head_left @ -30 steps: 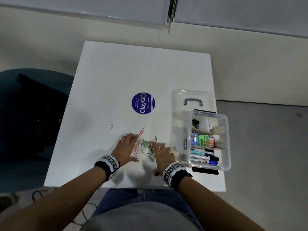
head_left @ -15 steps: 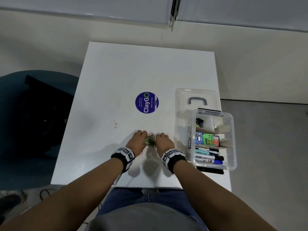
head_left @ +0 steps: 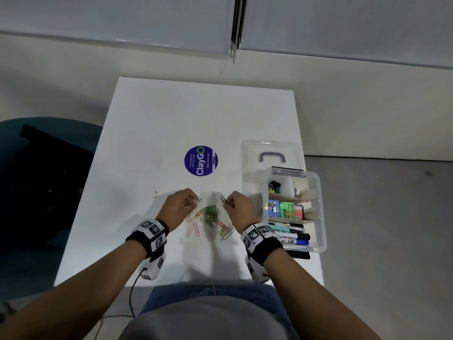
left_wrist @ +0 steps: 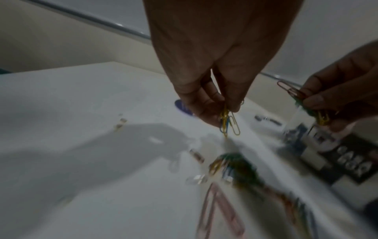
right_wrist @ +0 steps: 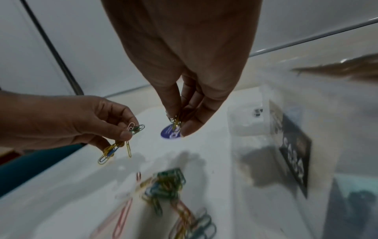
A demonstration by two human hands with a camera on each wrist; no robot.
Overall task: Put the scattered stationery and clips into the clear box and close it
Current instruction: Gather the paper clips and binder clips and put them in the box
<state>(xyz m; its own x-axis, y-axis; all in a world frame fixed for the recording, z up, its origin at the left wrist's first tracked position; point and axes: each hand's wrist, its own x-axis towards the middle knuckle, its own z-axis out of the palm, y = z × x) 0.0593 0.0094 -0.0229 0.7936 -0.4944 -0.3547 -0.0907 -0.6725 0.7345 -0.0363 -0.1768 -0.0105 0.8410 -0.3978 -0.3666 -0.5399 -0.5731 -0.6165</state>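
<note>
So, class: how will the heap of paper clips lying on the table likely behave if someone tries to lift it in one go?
The heap of paper clips looks tangled, so some may lift together. Others lie loose beside it, so strays probably stay behind. Thin wire flat on the table seems hard to pinch.

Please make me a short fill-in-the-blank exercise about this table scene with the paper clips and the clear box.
1. Each hand, left hand and right hand, pinches a few ____ in its fingers.
2. The clear box stands at the table's ____ edge.
3. The box's lid is ____.
4. The round sticker on the table reads ____.

Missing words: paper clips; right; open; ClayGo
</note>
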